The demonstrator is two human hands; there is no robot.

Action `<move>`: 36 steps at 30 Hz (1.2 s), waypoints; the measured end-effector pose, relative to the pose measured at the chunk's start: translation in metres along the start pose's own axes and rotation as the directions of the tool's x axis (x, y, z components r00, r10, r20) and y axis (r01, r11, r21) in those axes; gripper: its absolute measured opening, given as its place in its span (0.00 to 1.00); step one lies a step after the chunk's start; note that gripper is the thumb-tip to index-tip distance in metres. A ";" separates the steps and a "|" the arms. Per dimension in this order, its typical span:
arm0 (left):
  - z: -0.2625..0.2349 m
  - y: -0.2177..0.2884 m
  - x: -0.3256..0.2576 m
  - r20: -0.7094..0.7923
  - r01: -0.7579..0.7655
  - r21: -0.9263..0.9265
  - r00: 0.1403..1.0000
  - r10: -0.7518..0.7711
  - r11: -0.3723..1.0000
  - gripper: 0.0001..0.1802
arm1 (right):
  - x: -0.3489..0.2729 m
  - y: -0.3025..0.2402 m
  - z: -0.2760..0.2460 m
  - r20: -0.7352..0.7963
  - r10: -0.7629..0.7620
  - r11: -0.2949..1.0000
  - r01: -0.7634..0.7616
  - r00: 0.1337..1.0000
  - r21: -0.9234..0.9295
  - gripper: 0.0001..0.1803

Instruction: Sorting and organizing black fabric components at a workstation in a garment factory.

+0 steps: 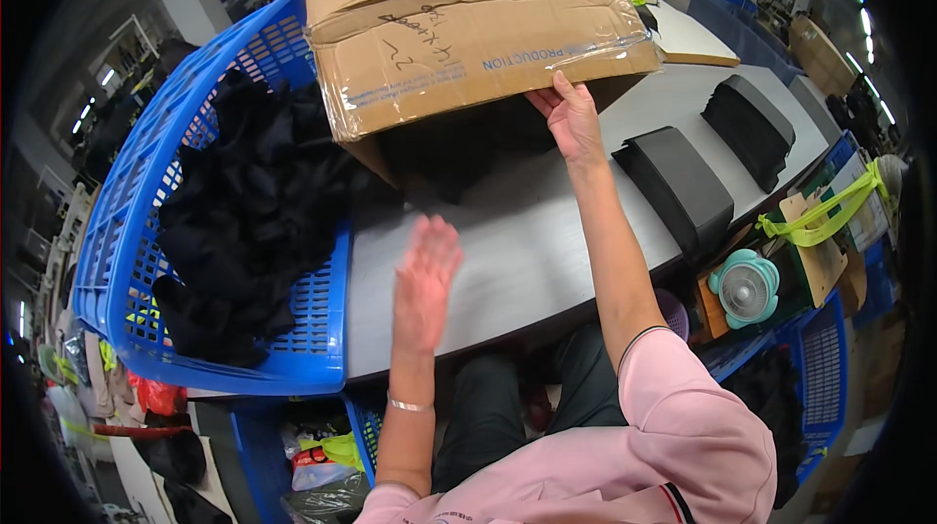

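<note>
A large brown cardboard box [468,46], taped and printed, is tilted over the table with its open side toward me. Black material shows in its shadowed inside; its kind is hard to make out. My right hand [571,119] grips the lower rim of the box, thumb outside and fingers inside. In front of the opening, my left hand [427,270] is raised over the table, slightly blurred, fingers stretched out and nothing in it. Left of the box, a blue plastic basket [117,261] holds a heap of black fabric pieces [254,202].
The grey table [468,280] carries two stacks of dark pieces [673,182] on the right. A turquoise fan [746,288] stands by the table's right edge, near a yellow-green strap [830,217]. Below the table, a blue bin [259,446] holds plastic bags; another blue basket [820,378] is at right.
</note>
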State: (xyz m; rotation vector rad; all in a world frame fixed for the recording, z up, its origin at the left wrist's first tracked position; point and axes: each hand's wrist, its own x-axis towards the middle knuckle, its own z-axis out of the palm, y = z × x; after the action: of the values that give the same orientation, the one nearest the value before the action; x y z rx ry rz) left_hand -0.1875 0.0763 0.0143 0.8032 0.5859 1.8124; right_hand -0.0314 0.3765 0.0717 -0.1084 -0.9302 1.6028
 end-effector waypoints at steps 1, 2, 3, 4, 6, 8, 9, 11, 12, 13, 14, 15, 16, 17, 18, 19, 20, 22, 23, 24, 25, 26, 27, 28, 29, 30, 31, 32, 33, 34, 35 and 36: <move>0.010 0.013 0.021 0.011 -0.104 0.059 0.995 0.104 0.993 0.52 | -0.006 -0.002 -0.003 0.015 0.008 1.000 -0.008 1.000 -0.007 0.18; 0.015 0.025 0.040 0.009 -0.173 0.094 0.985 0.173 0.980 0.57 | -0.010 -0.002 -0.004 0.037 0.018 1.000 -0.018 0.999 -0.008 0.18; 0.022 0.037 0.056 -0.013 -0.193 -0.012 0.981 0.193 0.981 0.58 | -0.014 -0.003 -0.004 0.040 0.020 1.000 -0.019 0.999 -0.006 0.18; 0.032 0.050 0.073 -0.056 -0.200 -0.175 0.980 0.193 0.964 0.59 | -0.020 -0.004 -0.008 0.034 0.023 1.000 -0.023 0.999 -0.014 0.18; 0.046 0.064 0.097 -0.074 -0.216 -0.452 0.976 0.206 0.865 0.50 | -0.032 -0.008 -0.010 0.030 0.024 0.999 -0.024 0.999 -0.022 0.18; 0.057 0.057 0.113 -0.165 -0.313 -0.362 0.949 0.270 0.878 0.37 | -0.047 -0.006 -0.005 0.036 0.034 0.999 -0.034 0.999 -0.003 0.18; 0.049 0.047 0.119 -0.202 -0.264 -0.471 0.961 0.188 0.842 0.27 | -0.054 -0.007 -0.005 0.039 0.040 0.999 -0.040 0.998 0.000 0.18; 0.052 0.028 0.112 -0.237 -0.272 -0.331 0.951 0.200 0.903 0.26 | -0.068 -0.016 -0.019 0.014 0.020 1.000 -0.020 1.000 -0.008 0.18; 0.050 0.021 0.103 -0.226 -0.237 -0.293 0.959 0.174 0.926 0.26 | -0.076 -0.020 -0.024 -0.005 0.009 1.000 -0.009 1.000 -0.012 0.18; 0.049 0.016 0.097 -0.226 -0.222 -0.295 0.961 0.158 0.929 0.26 | -0.082 -0.026 -0.030 -0.021 0.009 1.000 -0.009 1.000 -0.016 0.18; 0.046 0.011 0.091 -0.204 -0.206 -0.244 0.966 0.158 0.948 0.25 | -0.088 -0.032 -0.036 -0.016 0.024 0.999 -0.025 1.000 -0.045 0.18; 0.044 0.007 0.083 -0.184 -0.194 -0.188 0.970 0.160 0.963 0.24 | -0.094 -0.036 -0.040 -0.008 0.044 0.997 -0.045 0.999 -0.070 0.17; 0.040 0.002 0.075 -0.186 -0.181 -0.188 0.972 0.146 0.965 0.24 | -0.103 -0.037 -0.043 -0.022 0.046 0.996 -0.047 0.999 -0.071 0.17; 0.034 -0.004 0.067 -0.158 -0.163 -0.195 0.978 0.133 0.967 0.25 | -0.114 -0.037 -0.045 -0.050 0.059 0.996 -0.062 0.997 -0.064 0.17; 0.028 -0.005 0.059 -0.128 -0.155 -0.197 0.983 0.131 0.968 0.26 | -0.123 -0.035 -0.043 -0.067 0.072 0.996 -0.076 0.995 -0.052 0.17; 0.024 -0.013 0.053 -0.122 -0.144 -0.200 0.985 0.121 0.969 0.26 | -0.132 -0.035 -0.050 -0.077 0.066 0.996 -0.070 0.995 -0.056 0.17; 0.020 -0.021 0.047 -0.130 -0.138 -0.196 0.985 0.114 0.971 0.27 | -0.141 -0.032 -0.057 -0.107 0.087 0.996 -0.089 0.990 -0.013 0.19; 0.009 -0.033 0.039 -0.137 -0.129 -0.189 0.985 0.104 0.973 0.29 | -0.151 -0.030 -0.062 -0.138 0.108 0.994 -0.104 0.985 0.033 0.20; 0.003 -0.037 0.036 -0.125 -0.130 -0.186 0.986 0.108 0.974 0.30 | -0.153 -0.029 -0.063 -0.172 0.164 0.978 -0.137 0.971 0.159 0.22; -0.004 -0.040 0.034 -0.114 -0.128 -0.182 0.988 0.109 0.975 0.31 | -0.155 -0.027 -0.060 -0.200 0.224 0.945 -0.162 0.954 0.284 0.24; -0.013 -0.039 0.032 -0.114 -0.123 -0.178 0.988 0.104 0.976 0.31 | -0.153 -0.028 -0.051 -0.248 0.208 0.933 -0.116 0.946 0.340 0.30; -0.024 -0.036 0.031 -0.113 -0.120 -0.181 0.988 0.101 0.976 0.32 | -0.149 -0.027 -0.054 -0.249 0.211 0.931 -0.117 0.945 0.346 0.30; -0.029 -0.035 0.031 -0.109 -0.114 -0.189 0.990 0.094 0.975 0.33 | -0.141 -0.032 -0.061 -0.209 0.151 0.912 -0.055 0.966 0.406 0.32; -0.030 -0.036 0.031 -0.107 -0.108 -0.189 0.990 0.089 0.976 0.33 | -0.132 -0.036 -0.071 -0.172 0.087 0.885 0.004 0.981 0.466 0.34; -0.031 -0.037 0.031 -0.099 -0.123 -0.182 0.989 0.107 0.976 0.34 | -0.122 -0.034 -0.082 -0.201 0.039 0.888 0.058 0.979 0.457 0.36; -0.034 -0.037 0.032 -0.095 -0.141 -0.172 0.987 0.126 0.975 0.35 | -0.118 -0.027 -0.092 -0.202 0.042 0.886 0.057 0.978 0.461 0.36; -0.033 -0.038 0.033 -0.094 -0.143 -0.170 0.987 0.129 0.975 0.35 | -0.113 -0.020 -0.100 -0.223 -0.033 0.908 0.123 0.974 0.402 0.35; -0.032 -0.041 0.034 -0.100 -0.166 -0.158 0.983 0.151 0.973 0.36 | -0.109 -0.012 -0.107 -0.238 -0.110 0.921 0.189 0.965 0.340 0.35; -0.031 -0.043 0.036 -0.106 -0.191 -0.147 0.979 0.177 0.971 0.37 | -0.107 -0.005 -0.112 -0.217 -0.151 0.914 0.220 0.964 0.341 0.36; -0.032 -0.043 0.037 -0.106 -0.195 -0.145 0.978 0.181 0.970 0.37 | -0.101 0.002 -0.118 -0.213 -0.151 0.914 0.218 0.965 0.343 0.36; -0.033 -0.044 0.037 -0.100 -0.190 -0.141 0.979 0.177 0.972 0.38 | -0.096 0.007 -0.125 -0.149 -0.203 0.890 0.245 0.968 0.383 0.36; -0.032 -0.042 0.038 -0.099 -0.182 -0.134 0.981 0.169 0.974 0.38 | -0.094 0.012 -0.128 -0.091 -0.252 0.865 0.266 0.964 0.426 0.37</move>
State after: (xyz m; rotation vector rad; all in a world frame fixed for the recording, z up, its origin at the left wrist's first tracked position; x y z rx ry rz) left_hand -0.1956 0.1261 -0.0272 0.6996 0.4459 2.0352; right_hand 0.0551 0.3595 -0.0611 0.2932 -0.5149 1.5118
